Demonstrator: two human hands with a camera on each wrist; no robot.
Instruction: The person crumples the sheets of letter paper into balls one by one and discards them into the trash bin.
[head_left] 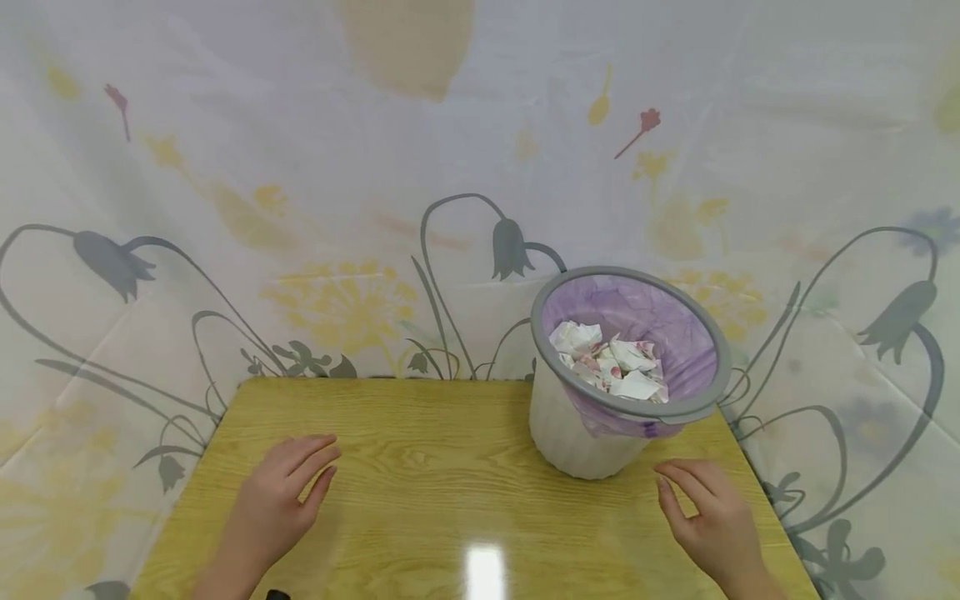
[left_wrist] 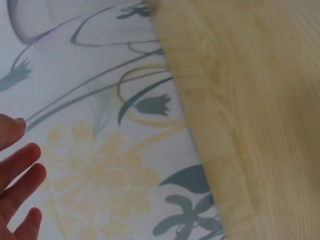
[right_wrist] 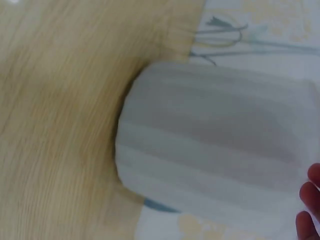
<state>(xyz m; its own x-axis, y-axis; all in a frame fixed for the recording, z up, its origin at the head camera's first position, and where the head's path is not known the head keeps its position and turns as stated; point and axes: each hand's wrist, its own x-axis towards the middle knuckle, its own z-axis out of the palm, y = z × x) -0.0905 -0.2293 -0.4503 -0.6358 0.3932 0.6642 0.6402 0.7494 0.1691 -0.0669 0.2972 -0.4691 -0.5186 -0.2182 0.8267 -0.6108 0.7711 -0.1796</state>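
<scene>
A white ribbed trash can [head_left: 581, 437] stands upright on the right part of the wooden table. Its grey rim [head_left: 723, 350] holds down a purple bag liner [head_left: 686, 354], and crumpled paper [head_left: 611, 362] with red marks lies inside. My right hand [head_left: 712, 517] is just right of the can's base, fingers relaxed, holding nothing. In the right wrist view its fingertips [right_wrist: 311, 197] show at the edge, beside the can's wall. My left hand [head_left: 277, 496] hovers over the left of the table with loosely bent fingers and nothing in them; its fingers [left_wrist: 22, 172] also appear in the left wrist view.
The wooden table [head_left: 420, 483] spans the front, its back edge close to a white cloth [head_left: 315, 167] printed with flowers. This cloth also hangs along both sides. A small dark object [head_left: 277, 595] shows beside the left wrist at the bottom edge.
</scene>
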